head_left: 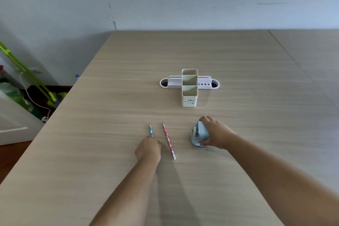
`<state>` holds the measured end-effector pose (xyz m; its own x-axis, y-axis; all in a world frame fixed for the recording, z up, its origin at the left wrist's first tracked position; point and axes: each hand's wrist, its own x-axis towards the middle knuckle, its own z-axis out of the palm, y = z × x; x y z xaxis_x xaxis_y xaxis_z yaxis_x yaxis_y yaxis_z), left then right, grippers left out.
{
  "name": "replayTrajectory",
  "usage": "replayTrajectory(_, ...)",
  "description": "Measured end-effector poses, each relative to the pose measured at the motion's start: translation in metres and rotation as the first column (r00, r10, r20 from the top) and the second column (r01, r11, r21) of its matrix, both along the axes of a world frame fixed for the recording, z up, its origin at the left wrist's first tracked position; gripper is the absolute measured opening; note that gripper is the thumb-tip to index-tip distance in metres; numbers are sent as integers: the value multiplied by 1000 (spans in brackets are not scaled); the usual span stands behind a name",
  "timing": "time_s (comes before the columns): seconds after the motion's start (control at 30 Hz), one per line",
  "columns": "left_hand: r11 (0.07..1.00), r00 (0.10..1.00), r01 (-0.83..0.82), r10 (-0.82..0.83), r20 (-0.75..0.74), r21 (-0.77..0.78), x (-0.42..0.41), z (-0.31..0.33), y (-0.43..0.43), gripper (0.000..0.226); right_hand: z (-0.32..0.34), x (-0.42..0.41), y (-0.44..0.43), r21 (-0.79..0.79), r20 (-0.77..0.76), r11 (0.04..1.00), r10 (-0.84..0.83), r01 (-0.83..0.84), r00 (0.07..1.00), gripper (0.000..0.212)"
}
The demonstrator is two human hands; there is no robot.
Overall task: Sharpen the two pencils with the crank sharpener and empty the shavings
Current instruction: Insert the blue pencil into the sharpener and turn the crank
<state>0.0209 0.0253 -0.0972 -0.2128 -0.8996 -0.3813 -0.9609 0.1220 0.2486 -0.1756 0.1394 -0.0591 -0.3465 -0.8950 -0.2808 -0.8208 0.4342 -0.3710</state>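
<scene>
On a pale wood-grain table point(113, 97), the left hand point(148, 149) pinches the blue pencil point(151, 130) (its tip pointing away); beside it lies the pink pencil point(168, 140). The right hand point(217, 133), fingers curled, grips the blue sharpener point(199, 134), both forearms extended.

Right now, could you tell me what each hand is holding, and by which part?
The left hand closes on the blue pencil at its near end. The right hand grips the blue sharpener from its right side.

Table point(256, 79) open btwn organiser point(189, 88) & pencils point(168, 140); far right prob. bare too.
</scene>
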Motion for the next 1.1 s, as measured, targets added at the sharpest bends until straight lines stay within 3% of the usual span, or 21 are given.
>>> replayTrajectory(0.13,998,926,-22,1,-376,-52,6,13,-19,10,3,1,0,8,-1,1000,-4,4,1000,79)
replayTrajectory(0.23,998,833,55,-62,-550,-29,7,28,-30,28,5,2,1,17,-13,1000,1,-1,1000,80)
replayTrajectory(0.43,973,838,231,-194,-509,9,3,39,-33,12,6,3,0,17,-26,1000,16,-15,1000,81)
replayTrajectory(1.1,965,842,248,-175,-510,79,-5,33,-33,15,4,3,1,0,-109,999,41,-42,993,80)
